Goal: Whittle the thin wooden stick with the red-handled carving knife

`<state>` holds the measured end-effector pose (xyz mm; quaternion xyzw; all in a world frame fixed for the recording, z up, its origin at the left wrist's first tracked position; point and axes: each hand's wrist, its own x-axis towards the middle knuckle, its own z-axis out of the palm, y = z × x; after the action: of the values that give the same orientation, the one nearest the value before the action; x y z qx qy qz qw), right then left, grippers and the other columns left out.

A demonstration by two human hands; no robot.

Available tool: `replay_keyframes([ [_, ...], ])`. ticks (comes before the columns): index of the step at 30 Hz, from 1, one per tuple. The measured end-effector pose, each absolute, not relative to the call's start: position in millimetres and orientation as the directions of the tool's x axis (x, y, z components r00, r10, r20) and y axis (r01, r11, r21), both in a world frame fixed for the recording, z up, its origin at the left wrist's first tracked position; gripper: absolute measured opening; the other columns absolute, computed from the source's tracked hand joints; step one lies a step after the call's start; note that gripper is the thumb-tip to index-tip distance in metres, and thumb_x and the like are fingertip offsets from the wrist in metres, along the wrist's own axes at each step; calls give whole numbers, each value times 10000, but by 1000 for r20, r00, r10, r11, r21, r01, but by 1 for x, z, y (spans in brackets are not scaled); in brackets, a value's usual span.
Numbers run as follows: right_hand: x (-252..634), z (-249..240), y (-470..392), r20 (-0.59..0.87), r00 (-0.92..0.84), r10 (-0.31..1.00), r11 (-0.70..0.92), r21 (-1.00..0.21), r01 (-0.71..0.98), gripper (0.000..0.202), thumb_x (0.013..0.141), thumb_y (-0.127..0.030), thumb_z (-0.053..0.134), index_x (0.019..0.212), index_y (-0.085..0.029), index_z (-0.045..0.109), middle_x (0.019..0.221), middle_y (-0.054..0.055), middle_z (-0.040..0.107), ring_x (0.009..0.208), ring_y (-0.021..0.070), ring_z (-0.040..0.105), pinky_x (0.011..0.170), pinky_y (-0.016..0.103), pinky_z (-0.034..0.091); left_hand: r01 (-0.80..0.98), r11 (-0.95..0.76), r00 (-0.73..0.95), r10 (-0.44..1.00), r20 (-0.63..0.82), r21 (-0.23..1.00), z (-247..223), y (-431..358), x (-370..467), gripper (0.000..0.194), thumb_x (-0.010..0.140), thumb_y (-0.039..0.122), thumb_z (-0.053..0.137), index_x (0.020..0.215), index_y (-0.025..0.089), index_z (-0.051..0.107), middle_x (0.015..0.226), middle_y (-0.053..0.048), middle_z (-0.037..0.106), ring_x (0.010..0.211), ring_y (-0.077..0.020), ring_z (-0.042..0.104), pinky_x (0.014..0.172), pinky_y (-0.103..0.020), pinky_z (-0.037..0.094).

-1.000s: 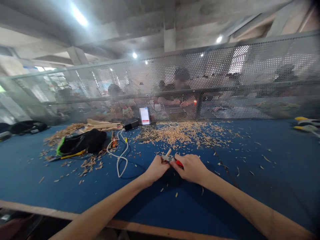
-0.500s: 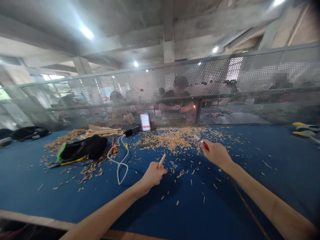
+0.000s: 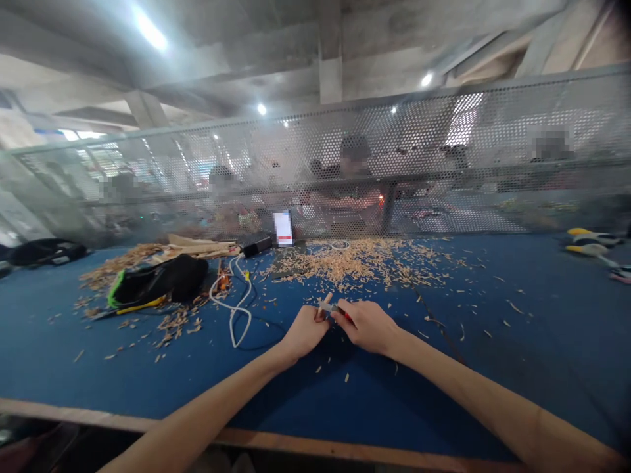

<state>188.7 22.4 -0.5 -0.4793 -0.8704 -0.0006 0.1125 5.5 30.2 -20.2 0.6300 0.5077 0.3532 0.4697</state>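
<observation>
Low over the blue table, my left hand (image 3: 306, 332) is closed around a short wooden stick (image 3: 327, 299), whose pale end sticks up and away from me. My right hand (image 3: 369, 324) grips a utility knife (image 3: 347, 314) with a red handle. The knife's blade (image 3: 327, 307) lies against or just across the stick, close to my left thumb; the exact contact is too small to see. Pale wood shavings (image 3: 355, 261) are heaped just beyond both hands, and a few loose curls lie beneath them.
Left of my hands lie a looped white cable (image 3: 235, 309), a black pouch with green edging (image 3: 162, 282) and wood strips (image 3: 202, 247). A lit phone (image 3: 283, 228) stands by the perforated metal screen (image 3: 419, 157). Yellow-and-grey tools (image 3: 589, 243) lie far right. People sit behind the screen.
My right hand has swung left and nearer with the knife, from above the shavings to the stick. My left hand stays in nearly the same place, holding the stick.
</observation>
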Motion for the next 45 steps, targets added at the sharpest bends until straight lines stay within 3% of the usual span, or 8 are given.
replay_keyframes([
  [7,202,-2,35,188,-572,798,574,52,817,401,1083,-478,314,1088,-207,609,920,78,771,759,204,693,585,299,207,454,-33,260,961,-96,890,-11,26,5,340,679,103,535,550,230,248,492,88,207,477,-66,180,483,-270,142],
  [18,213,-2,44,205,-559,803,543,134,829,487,1069,-536,289,1135,-196,632,919,118,766,729,212,686,575,286,219,408,130,234,942,-241,904,-5,30,5,367,667,166,640,573,244,294,447,112,215,408,-44,146,390,-212,112],
  [25,218,-6,56,228,-489,842,490,54,870,495,1056,-540,314,1120,-193,662,909,124,767,737,224,692,596,281,302,334,255,214,917,-336,907,2,31,4,403,646,101,670,574,242,300,430,131,206,374,-25,141,382,-193,76],
  [29,275,-3,81,253,-54,966,85,-111,990,548,1082,-465,203,1062,-172,666,818,113,749,679,211,680,587,286,331,299,283,175,923,-344,911,-2,31,-9,491,683,164,714,593,255,240,436,136,168,368,-32,133,373,-189,60],
  [33,327,-3,95,275,181,944,-140,-163,977,525,1073,-491,248,1031,-174,665,869,129,749,773,244,696,648,300,360,74,294,294,906,-303,953,-7,35,-17,553,802,480,730,605,242,272,489,128,169,401,-28,101,367,-174,67],
  [37,320,-7,95,306,162,938,-105,-196,975,517,1069,-505,258,1031,-183,661,859,129,743,775,255,694,660,302,358,-136,254,329,923,-198,958,-8,37,-19,531,822,680,664,694,211,448,506,130,194,405,-34,104,355,-154,90],
  [41,295,-9,87,316,62,947,-7,-173,985,460,1063,-495,298,993,-203,647,848,108,749,773,248,700,651,301,350,-208,200,346,931,-120,957,-7,37,-20,407,839,577,697,921,211,540,517,136,255,401,-43,140,363,-141,122],
  [45,282,-12,82,286,-16,958,59,-141,988,434,1059,-479,312,983,-210,643,852,95,753,775,237,704,641,298,347,-221,284,385,904,-184,933,-6,41,-22,264,906,435,572,825,189,516,527,118,254,398,-42,154,370,-150,135],
])
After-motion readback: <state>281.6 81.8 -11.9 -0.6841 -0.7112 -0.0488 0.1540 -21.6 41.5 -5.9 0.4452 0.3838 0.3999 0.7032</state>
